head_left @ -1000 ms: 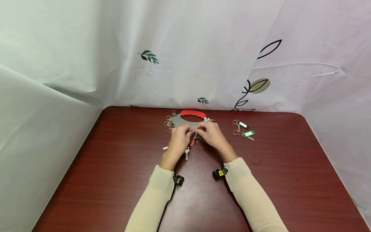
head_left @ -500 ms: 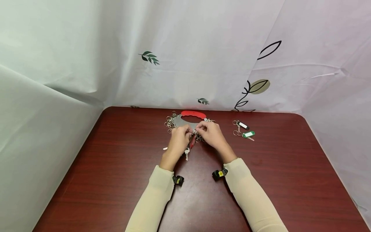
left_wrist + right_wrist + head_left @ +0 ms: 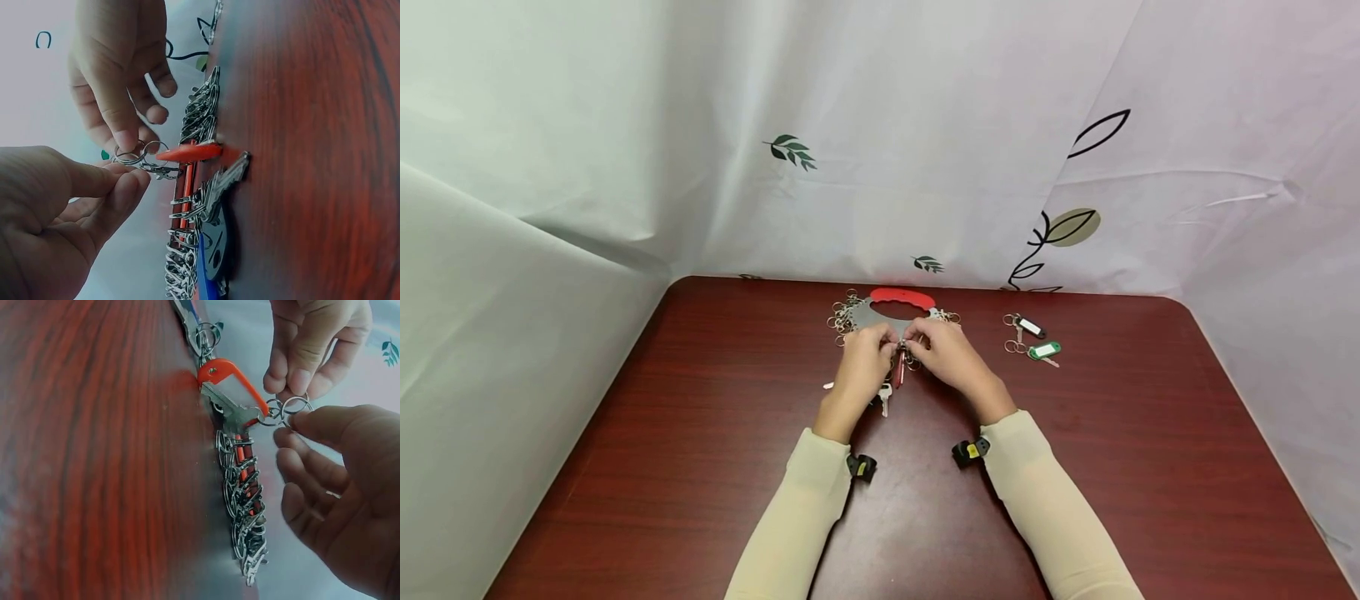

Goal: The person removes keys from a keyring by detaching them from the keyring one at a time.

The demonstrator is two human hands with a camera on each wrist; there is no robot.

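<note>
At the table's far middle lies a grey metal key holder [image 3: 871, 317] with a red grip [image 3: 902, 297] and clips along its curved edge. My left hand [image 3: 867, 360] and right hand [image 3: 951, 354] meet over its near edge. Between thumb and finger, the right hand pinches a split key ring [image 3: 299, 405], which carries a red key tag [image 3: 219, 369] and a silver key [image 3: 232, 414]. The left fingertips pinch a small metal clip [image 3: 164, 170] right beside that ring. Tag and key hang below the fingers.
Right of the holder, a black key tag [image 3: 1030, 326] and a green key tag [image 3: 1044, 350] lie on the table [image 3: 1135, 433] with rings and keys. Another silver key [image 3: 885, 398] sticks out near my left wrist. A blue tag [image 3: 205, 269] hangs among the clips.
The red tag has swung from a slant to hang straighter. My fingertips have shifted slightly around the ring, both hands staying in the same place.
</note>
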